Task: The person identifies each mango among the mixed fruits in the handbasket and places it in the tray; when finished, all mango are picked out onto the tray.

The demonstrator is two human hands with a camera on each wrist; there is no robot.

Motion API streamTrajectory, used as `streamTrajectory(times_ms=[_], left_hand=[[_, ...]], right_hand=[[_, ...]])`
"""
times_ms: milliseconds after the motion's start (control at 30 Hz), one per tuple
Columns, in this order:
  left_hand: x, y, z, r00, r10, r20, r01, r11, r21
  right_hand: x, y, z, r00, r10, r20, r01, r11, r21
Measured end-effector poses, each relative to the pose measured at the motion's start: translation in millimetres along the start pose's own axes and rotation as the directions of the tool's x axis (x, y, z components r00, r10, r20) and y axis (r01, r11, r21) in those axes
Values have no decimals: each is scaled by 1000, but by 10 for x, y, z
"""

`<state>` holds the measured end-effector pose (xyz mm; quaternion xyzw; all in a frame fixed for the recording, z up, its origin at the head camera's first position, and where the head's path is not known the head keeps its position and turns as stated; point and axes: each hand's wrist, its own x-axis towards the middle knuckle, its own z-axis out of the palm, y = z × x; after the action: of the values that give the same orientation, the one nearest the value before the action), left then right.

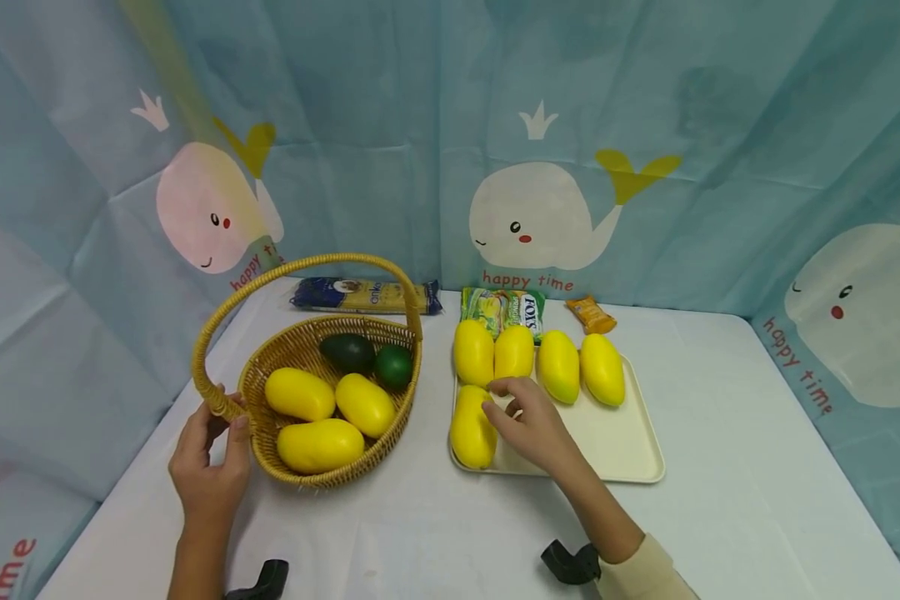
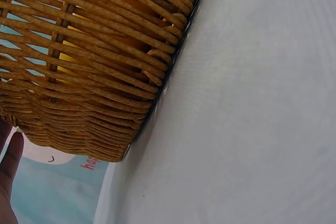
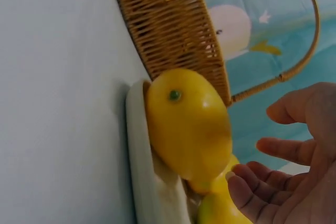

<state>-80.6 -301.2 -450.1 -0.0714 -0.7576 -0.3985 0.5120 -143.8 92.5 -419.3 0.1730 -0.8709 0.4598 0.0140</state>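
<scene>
My left hand (image 1: 212, 467) grips the wicker basket (image 1: 330, 478) where its tall handle (image 1: 305, 265) meets the left rim. Inside the basket lie three yellow mangoes (image 1: 321, 446), a dark green avocado (image 1: 347, 353) and a rounder green fruit (image 1: 393, 367). My right hand (image 1: 531, 423) hovers over the left part of a cream tray (image 1: 607, 450), fingers loosely bent and holding nothing. Nearest to it is a mango (image 1: 472, 427) at the tray's left edge; in the right wrist view its fingertips (image 3: 239, 184) are close beside this mango (image 3: 189, 124). Several more mangoes (image 1: 558, 367) line the tray's back.
Behind the basket lies a blue and yellow pasta packet (image 1: 367, 296). A green Fox's candy bag (image 1: 503, 312) sits behind the tray, with a small orange packet (image 1: 591, 315) to its right. A blue whale-print curtain (image 1: 390, 183) surrounds the white table (image 1: 735, 417).
</scene>
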Motion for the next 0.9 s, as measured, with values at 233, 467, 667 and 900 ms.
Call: streamTrajectory(times_ms=[233,467,667,900], left_hand=[[-3,-2,8,1000,5,1,-5,1000,-11],[-16,-15,-10,1000,-10,9,10,1000,7],[-23,-29,-13,1000,-9,17,9,1000,11],[-34,-50,-18,1000,-19,23,19,1000,17]], right_hand=[[93,-138,125,996,-89,8,89,996,20],[234,-423,319,966,-246,81,241,968,71],[443,-678,582,883,-417,217,414,908,58],[819,-872,907,842,-222,491,351,918,-187]])
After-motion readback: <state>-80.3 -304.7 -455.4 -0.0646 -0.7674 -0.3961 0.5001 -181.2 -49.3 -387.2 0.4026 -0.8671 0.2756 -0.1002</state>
